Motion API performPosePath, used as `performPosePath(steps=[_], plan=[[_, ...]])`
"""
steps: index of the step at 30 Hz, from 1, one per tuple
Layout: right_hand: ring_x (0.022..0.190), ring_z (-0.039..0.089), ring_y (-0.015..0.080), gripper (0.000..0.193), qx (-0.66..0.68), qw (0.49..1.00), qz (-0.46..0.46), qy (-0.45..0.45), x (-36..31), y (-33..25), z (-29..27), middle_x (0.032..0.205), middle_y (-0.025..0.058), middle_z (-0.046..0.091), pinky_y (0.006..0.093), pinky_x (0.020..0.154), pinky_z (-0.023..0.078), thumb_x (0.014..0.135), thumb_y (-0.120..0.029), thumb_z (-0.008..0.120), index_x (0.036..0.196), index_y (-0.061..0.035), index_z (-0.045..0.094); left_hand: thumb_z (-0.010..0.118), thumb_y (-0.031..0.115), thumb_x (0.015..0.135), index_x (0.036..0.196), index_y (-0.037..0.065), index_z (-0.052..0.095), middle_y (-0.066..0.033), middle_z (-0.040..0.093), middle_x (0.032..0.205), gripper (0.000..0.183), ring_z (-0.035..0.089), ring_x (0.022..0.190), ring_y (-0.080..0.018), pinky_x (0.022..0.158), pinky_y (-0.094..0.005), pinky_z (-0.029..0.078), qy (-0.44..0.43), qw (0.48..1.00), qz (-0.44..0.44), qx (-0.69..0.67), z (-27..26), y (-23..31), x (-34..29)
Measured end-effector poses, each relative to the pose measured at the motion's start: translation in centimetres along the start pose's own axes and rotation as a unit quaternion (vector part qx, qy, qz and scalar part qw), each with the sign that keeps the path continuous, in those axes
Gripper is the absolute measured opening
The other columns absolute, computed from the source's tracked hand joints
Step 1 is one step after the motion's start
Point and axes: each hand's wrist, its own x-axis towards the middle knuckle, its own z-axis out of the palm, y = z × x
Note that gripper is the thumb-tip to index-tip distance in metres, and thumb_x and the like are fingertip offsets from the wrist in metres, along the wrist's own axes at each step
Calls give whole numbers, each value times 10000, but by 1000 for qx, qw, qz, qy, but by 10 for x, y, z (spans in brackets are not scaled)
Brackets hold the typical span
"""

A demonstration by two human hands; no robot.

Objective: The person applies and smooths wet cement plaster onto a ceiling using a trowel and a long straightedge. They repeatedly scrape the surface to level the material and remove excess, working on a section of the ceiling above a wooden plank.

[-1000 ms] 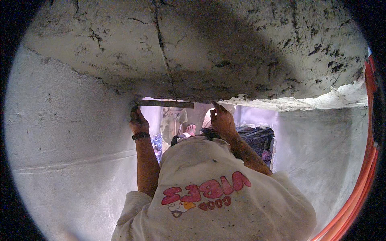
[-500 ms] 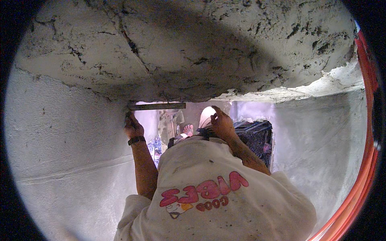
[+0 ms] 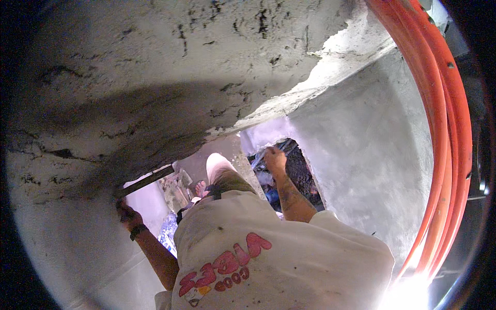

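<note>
Head view: my left grip (image 3: pixel 129 214) is closed on the strip (image 3: pixel 148 181), likely steadying it along the slab (image 3: pixel 206 62); whether my half-curled right grip (image 3: pixel 275 159) holds anything, I cannot tell.

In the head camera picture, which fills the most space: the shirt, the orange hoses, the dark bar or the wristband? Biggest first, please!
1. White shirt
2. Orange hoses: longer than the shirt, but covering less
3. Dark bar
4. Wristband: clearly smallest
</note>
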Motion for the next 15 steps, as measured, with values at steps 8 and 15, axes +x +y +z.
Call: performPosePath(steps=[8, 15], plan=[[810, 672, 161, 357, 206, 971, -64, 108, 121, 9, -73, 950, 105, 749, 308, 721, 539, 961, -225, 632, 1200, 27, 719, 359, 317, 1110, 1431, -25, 531, -244, 541, 1468, 500, 513, 1377, -363, 1158, -415, 411, 74, 990, 96, 78, 31, -39, 6], [830, 699, 172, 410, 8, 990, -136, 35, 161, -21, -88, 915, 152, 753, 329, 747, 542, 942, -267, 634, 1207, 36, 713, 424, 292, 1100, 1327, -34, 614, -242, 643, 1331, 440, 615, 1233, -362, 1046, -412, 487, 102, 989, 6, -103, -20, 31, -7]])
